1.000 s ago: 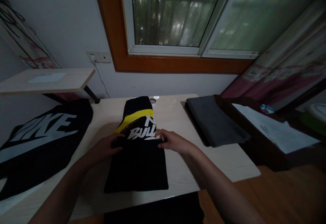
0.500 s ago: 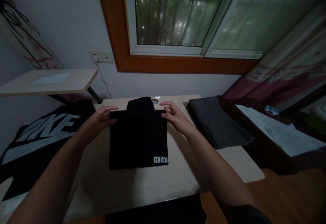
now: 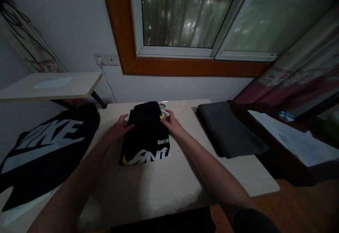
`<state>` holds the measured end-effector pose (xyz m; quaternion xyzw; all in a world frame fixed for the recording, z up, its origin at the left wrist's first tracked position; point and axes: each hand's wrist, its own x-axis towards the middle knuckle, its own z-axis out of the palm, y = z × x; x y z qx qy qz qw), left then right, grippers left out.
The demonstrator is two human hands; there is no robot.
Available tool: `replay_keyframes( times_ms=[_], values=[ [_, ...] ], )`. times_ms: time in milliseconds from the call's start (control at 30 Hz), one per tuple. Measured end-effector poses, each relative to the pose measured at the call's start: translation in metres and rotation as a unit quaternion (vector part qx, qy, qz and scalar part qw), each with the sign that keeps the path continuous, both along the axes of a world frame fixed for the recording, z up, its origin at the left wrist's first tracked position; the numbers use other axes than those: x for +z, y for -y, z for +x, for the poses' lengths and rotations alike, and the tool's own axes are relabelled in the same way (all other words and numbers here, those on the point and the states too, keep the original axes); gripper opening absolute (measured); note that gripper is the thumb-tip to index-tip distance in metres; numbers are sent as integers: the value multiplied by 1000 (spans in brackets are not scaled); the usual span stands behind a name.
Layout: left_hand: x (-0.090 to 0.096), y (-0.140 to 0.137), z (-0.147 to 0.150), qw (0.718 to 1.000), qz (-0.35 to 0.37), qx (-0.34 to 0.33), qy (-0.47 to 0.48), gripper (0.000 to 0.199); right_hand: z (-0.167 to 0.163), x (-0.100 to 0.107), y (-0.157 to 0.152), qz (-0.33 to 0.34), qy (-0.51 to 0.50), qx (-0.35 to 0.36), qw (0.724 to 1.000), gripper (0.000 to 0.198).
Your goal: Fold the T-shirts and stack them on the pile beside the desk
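Note:
A black printed garment [image 3: 147, 127] lies folded into a compact bundle on the pale wooden table [image 3: 169, 185]. White lettering and yellow patches show along its near end and sides. My left hand [image 3: 122, 127] grips the left edge, its thumb on top and the fingers bent behind the side. On the opposite edge, my right hand [image 3: 171, 122] pinches the cloth between thumb and fingers beside a yellow patch. The fingertips of both hands are partly hidden by the fabric.
Another black garment [image 3: 50, 151] with large white letters is spread at the left, near a raised shelf [image 3: 87, 84]. Folded grey cloth [image 3: 233, 128] rests on the table's right side. Papers [image 3: 293, 137] lie on a dark surface farther right. A window stands behind the table.
The upper panel of the garment has been folded over toward the far side, exposing larger white print and yellow at the near end. Both hands have come closer together and slightly nearer.

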<state>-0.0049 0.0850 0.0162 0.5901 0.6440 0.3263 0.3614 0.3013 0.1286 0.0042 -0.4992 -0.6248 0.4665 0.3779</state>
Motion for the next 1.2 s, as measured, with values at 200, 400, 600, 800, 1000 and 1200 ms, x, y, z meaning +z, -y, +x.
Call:
replay_keyframes(
  times_ms=[200,400,600,800,1000,1200],
  values=[
    [3,24,1,996,16,-49,-75,88,10,9,26,46,130,46,989,78],
    [8,57,3,990,-22,-143,-4,100,22,13,47,28,157,101,982,69],
    [18,93,0,979,-65,-191,7,105,35,22,82,-14,151,189,970,59],
    [35,115,-26,958,-114,-263,0,100,29,28,127,-49,142,239,959,54],
    [29,101,-37,972,-106,-209,-18,84,20,27,131,-75,93,238,964,54],
    [9,71,-20,995,-19,-65,-79,77,10,11,96,42,95,109,989,34]
  ],
)
